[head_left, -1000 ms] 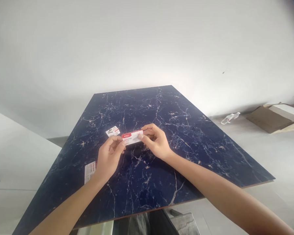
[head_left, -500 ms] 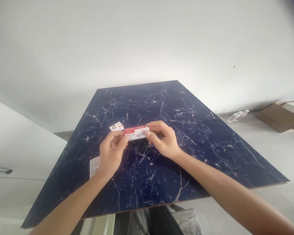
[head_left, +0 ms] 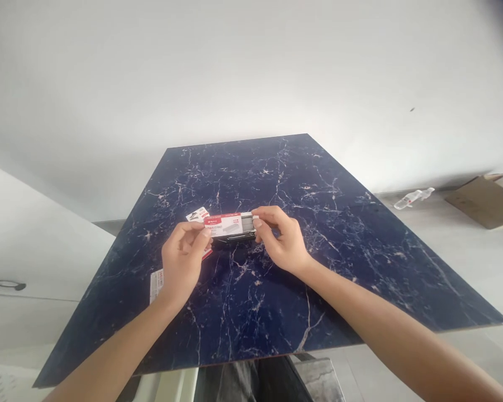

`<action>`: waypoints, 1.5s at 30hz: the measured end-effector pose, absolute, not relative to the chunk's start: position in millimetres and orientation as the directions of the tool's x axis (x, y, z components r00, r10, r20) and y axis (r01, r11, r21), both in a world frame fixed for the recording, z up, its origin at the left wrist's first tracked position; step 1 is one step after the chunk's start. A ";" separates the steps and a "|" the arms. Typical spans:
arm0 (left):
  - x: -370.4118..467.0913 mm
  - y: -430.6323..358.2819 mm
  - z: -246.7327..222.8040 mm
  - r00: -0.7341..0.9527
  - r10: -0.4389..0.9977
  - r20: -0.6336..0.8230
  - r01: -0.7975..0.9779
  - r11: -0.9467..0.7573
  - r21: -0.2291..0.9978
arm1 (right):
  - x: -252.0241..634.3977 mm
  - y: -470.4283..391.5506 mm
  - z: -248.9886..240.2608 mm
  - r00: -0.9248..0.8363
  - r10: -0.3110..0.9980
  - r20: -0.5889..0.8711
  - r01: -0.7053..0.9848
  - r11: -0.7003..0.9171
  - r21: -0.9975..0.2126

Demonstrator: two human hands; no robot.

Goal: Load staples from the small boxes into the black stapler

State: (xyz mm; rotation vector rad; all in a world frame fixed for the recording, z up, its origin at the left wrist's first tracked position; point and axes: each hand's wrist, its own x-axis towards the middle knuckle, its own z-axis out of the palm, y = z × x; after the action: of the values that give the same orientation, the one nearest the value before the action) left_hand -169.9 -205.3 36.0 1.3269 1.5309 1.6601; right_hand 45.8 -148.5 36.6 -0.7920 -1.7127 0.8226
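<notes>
My left hand (head_left: pixel 185 244) pinches the left end of a small red-and-white staple box (head_left: pixel 223 223), its sleeve held level above the table. At the other end my right hand (head_left: pixel 281 233) grips the inner tray with grey staple strips (head_left: pixel 247 224), which sticks partly out of the sleeve. Just below the box lies a dark object (head_left: pixel 235 237), mostly hidden; I cannot make out its kind. Behind my left hand is a white card with a stapler picture (head_left: pixel 197 214). A printed white-and-red packet (head_left: pixel 156 283) is partly covered by my left wrist.
Everything rests on a dark blue marble-patterned table (head_left: pixel 251 167) against a white wall. On the floor to the right are a clear plastic bottle (head_left: pixel 413 198) and a cardboard box (head_left: pixel 482 202). A grey stool-like surface (head_left: pixel 318 377) shows under the table's front edge.
The inner tray has come out of the sleeve's right end, exposing grey staple strips. My left hand has moved slightly left with the sleeve, away from my right hand.
</notes>
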 end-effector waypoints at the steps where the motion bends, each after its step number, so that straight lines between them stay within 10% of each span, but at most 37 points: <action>1: -170.0 -204.6 35.7 -0.401 0.865 0.301 0.215 -0.231 0.949 | 45.8 -148.5 36.5 -0.256 0.832 0.492 0.113 0.531 -0.840; 7: -169.9 -203.6 35.5 -0.384 0.903 0.194 0.072 -0.180 0.981 | 45.9 -146.5 39.6 -0.306 0.826 0.473 0.196 0.541 -0.818; 17: -167.9 -206.7 35.5 -0.390 0.862 0.323 0.281 -0.223 0.933 | 52.7 -136.2 30.3 -0.385 0.632 0.673 0.471 0.762 -0.445; 33: -173.8 -199.1 39.5 -0.339 0.866 0.368 0.315 -0.264 0.911 | 46.2 -140.4 36.5 -0.459 0.642 0.614 0.573 0.742 -0.348; 40: -178.4 -193.7 35.7 -0.373 0.879 0.296 0.220 -0.227 0.949 | 48.3 -140.0 43.0 -0.381 0.675 0.632 0.484 0.728 -0.486; 45: -182.7 -189.5 38.2 -0.408 0.882 0.237 0.088 -0.221 0.971 | 57.1 -138.6 52.7 -0.108 0.824 0.556 0.198 0.566 -0.800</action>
State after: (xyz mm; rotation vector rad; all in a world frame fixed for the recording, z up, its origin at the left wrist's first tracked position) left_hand -182.7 -189.5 38.2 1.1813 1.4313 1.6922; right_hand 57.1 -138.6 52.7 -0.8758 -1.6271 0.6653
